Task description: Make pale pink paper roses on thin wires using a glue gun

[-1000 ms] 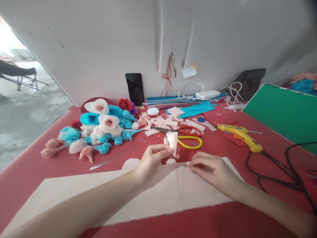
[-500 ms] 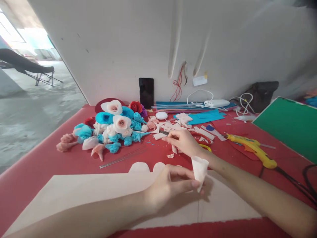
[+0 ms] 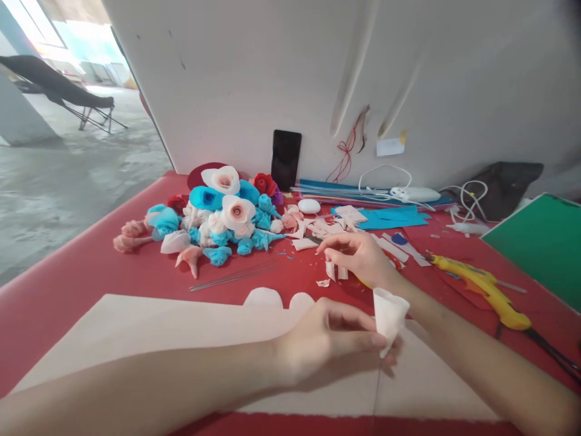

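Note:
A small white paper cone (image 3: 389,315), its wide mouth upward, is pinched between the thumb and fingers of my left hand (image 3: 324,342). My right hand (image 3: 365,257) is over the cut paper pieces, palm down, its fingers bent and the tips close together. Whatever may be between those fingertips is hidden. Partly covered by this hand are scissors with a red and yellow handle (image 3: 398,264). Pale pink paper scraps (image 3: 324,227) lie around its fingers. Below both hands is a large pale paper sheet (image 3: 149,327), with rounded white cut pieces (image 3: 263,297) at its far edge.
Blue, white, pink and red paper flowers (image 3: 220,224) are heaped at the left. Thin wires (image 3: 227,277) lie before them. A yellow glue gun (image 3: 488,290) with a black cord and a green board (image 3: 540,248) are at the right. A phone (image 3: 286,160) leans on the wall.
The view has shifted, so the table items appear farther right. My right hand has come over the scissors' handle, covering more of it. The cone stays in my left hand.

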`<state>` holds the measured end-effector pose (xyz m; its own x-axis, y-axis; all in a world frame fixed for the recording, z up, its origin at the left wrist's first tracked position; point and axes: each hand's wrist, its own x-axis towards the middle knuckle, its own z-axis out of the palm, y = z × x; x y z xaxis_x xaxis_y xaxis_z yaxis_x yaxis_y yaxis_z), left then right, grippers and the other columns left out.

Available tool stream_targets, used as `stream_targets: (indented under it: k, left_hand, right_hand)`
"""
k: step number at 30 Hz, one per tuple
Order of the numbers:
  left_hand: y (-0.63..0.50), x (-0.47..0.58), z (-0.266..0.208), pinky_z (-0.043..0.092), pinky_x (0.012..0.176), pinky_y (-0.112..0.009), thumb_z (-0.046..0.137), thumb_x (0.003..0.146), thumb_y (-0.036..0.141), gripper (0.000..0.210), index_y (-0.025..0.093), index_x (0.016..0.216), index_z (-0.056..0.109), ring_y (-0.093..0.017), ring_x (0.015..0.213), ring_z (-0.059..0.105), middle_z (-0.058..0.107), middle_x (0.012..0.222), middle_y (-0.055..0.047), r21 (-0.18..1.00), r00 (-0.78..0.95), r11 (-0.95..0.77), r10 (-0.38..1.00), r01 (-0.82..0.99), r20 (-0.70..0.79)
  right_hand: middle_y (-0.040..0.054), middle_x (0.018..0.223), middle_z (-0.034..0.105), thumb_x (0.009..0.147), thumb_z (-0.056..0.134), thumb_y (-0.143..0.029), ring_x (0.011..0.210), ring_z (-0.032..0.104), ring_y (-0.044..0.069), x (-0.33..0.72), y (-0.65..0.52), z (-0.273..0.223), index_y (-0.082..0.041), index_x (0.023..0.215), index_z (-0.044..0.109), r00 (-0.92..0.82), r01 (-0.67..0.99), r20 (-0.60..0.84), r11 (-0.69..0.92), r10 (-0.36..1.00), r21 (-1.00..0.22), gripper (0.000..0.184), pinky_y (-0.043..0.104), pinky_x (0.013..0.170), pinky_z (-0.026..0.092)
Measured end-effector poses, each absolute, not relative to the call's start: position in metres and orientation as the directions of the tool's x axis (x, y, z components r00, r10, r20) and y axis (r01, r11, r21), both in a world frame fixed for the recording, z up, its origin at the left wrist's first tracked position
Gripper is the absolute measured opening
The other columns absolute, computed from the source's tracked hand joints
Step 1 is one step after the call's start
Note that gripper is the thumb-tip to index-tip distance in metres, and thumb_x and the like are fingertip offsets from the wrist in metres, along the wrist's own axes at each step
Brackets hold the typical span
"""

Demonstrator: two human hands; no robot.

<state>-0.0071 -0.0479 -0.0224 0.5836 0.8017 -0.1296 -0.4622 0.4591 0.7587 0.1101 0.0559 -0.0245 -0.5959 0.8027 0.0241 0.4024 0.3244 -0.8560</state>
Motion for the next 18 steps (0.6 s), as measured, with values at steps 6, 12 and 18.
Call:
stream_targets:
  k: [6,12,18]
  left_hand:
    - [-0.047,-0.007,-0.030,0.047,0.075,-0.028,0.063,0.072,0.012,0.008,0.007,0.067,0.067,-0.012,0.068,0.058,0.062,0.069,-0.004,0.742,0.601,0.471,0.791,-0.478,-0.115]
    - [-0.046,-0.005,-0.036,0.047,0.078,-0.032,0.067,0.069,0.018,0.010,0.008,0.067,0.065,-0.012,0.066,0.059,0.062,0.068,-0.005,0.710,0.615,0.504,0.778,-0.492,-0.126]
    - [-0.046,-0.007,-0.034,0.046,0.078,-0.033,0.067,0.069,0.018,0.011,0.007,0.067,0.066,-0.014,0.067,0.059,0.061,0.067,-0.005,0.720,0.608,0.505,0.780,-0.476,-0.145]
  right_hand:
    - [-0.0018,0.054,0.058,0.083,0.059,-0.030,0.044,0.051,0.006,0.112,0.052,-0.020,-0.014,0.087,0.065,-0.577,0.261,0.098,0.297,0.811,-0.919,0.017,0.016,0.043,0.040]
    - [-0.0014,0.055,0.059,0.072,0.070,-0.035,0.041,0.049,0.006,0.111,0.050,-0.018,-0.016,0.073,0.067,-0.512,0.210,0.150,0.292,0.846,-0.933,0.019,0.015,0.039,0.037]
    - [-0.0012,0.045,0.054,0.075,0.066,-0.033,0.041,0.050,0.008,0.110,0.049,-0.021,-0.014,0.055,0.055,-0.460,0.281,0.174,0.329,0.871,-0.902,0.030,0.017,0.042,0.039]
